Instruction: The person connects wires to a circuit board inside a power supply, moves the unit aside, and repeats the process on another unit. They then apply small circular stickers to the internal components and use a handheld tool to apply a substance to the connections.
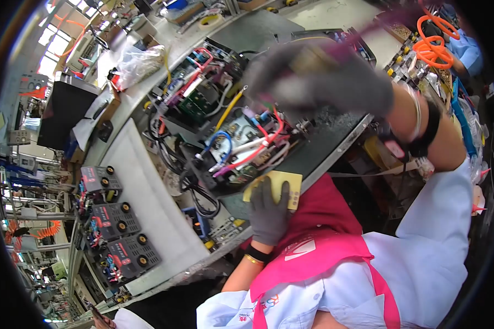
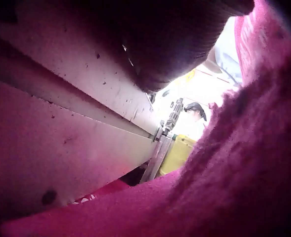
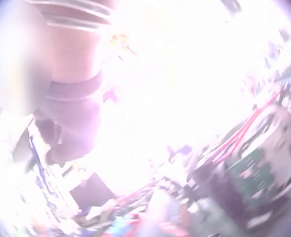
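Observation:
My left hand [image 1: 270, 214], in a grey glove, rests on a yellow card [image 1: 292, 189] with round marks along one side, fingers and thumb over its face. The card lies at the bench's front edge, overlapping the pink apron. In the left wrist view, a dark sleeve-like shape and pink cloth [image 2: 244, 158] hide that hand. My gloved right hand [image 1: 335, 82] is raised over an opened device [image 1: 247, 142] with circuit boards and red, blue and yellow wires. It is blurred; I cannot tell what its fingers hold. Glare washes out the right hand [image 3: 68, 128] in its wrist view.
A second opened device [image 1: 197, 88] stands behind the first. Black cables [image 1: 175, 159] coil beside them. Several dark boxed units [image 1: 129, 255] line the white shelf [image 1: 151, 203] at left. A plastic bag [image 1: 140, 66] lies at the back, and an orange coiled hose [image 1: 433, 41] hangs at right.

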The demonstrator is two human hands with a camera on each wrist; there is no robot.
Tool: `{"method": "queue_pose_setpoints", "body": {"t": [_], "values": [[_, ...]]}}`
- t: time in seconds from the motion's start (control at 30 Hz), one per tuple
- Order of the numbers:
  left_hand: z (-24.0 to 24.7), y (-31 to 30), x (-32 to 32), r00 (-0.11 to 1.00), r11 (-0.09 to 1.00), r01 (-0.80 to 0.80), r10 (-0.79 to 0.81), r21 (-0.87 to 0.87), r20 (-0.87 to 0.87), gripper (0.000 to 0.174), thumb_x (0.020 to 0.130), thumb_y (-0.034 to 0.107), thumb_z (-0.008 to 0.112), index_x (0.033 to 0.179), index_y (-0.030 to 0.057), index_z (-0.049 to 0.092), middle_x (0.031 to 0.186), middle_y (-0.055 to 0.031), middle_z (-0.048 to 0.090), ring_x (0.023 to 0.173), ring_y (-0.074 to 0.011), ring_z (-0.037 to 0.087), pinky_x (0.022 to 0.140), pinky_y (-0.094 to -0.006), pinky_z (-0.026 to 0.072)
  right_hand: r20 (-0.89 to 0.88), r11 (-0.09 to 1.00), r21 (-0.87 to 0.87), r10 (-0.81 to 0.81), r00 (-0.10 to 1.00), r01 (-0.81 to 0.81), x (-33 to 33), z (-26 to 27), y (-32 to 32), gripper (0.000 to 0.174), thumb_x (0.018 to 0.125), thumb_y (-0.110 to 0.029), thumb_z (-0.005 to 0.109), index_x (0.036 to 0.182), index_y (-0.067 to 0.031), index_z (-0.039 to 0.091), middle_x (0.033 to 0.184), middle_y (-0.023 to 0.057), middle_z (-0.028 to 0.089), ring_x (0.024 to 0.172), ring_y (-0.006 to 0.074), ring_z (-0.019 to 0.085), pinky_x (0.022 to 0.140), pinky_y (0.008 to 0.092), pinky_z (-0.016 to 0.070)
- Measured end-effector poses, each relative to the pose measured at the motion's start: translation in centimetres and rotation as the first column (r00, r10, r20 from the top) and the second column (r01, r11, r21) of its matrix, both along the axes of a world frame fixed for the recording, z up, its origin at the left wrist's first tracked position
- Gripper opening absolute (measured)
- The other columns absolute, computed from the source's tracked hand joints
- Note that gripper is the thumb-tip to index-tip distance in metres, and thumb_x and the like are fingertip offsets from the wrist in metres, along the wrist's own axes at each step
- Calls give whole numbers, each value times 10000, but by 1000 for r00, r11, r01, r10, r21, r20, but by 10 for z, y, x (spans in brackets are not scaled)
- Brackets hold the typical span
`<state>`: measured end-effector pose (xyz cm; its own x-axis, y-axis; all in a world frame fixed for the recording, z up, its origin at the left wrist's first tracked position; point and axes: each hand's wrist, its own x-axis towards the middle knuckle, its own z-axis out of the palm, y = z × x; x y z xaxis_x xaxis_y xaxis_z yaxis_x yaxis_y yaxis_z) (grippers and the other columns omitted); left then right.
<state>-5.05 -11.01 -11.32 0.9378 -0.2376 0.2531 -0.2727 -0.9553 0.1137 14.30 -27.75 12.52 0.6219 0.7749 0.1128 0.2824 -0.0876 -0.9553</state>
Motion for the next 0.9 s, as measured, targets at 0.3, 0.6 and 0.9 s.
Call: {"method": "queue_pose_setpoints", "body": {"t": [0.3, 0.6, 0.9], "values": [[-10, 14, -6, 994, 994, 102, -103, -49, -21, 590, 756, 337, 692, 1325, 239, 571, 1415, -186, 451, 1219, -417, 461, 986, -524, 428, -44, 1000, 2, 25, 999, -25, 128, -57, 210, 206, 906, -153, 608, 1071, -42, 662, 856, 46, 709, 729, 99, 672, 628, 267, 531], [-13, 14, 3, 990, 992, 126, -123, -28, 74, 410, 878, 290, 573, 1285, 247, 591, 1328, -176, 543, 1151, -328, 538, 964, -468, 461, 161, 995, -75, -53, 986, 66, 145, -86, 228, 228, 857, -193, 603, 1047, -110, 698, 881, 72, 704, 858, 199, 678, 801, 332, 516], [-28, 12, 2, 983, 997, 70, -72, 21, 169, 294, 858, 280, 670, 1150, 314, 673, 1270, -96, 584, 1108, -284, 562, 902, -417, 491, 359, 987, -140, -25, 933, 81, 152, -96, 234, 267, 849, -246, 597, 1071, -143, 704, 1031, 92, 707, 1005, 252, 659, 905, 361, 493]]}}
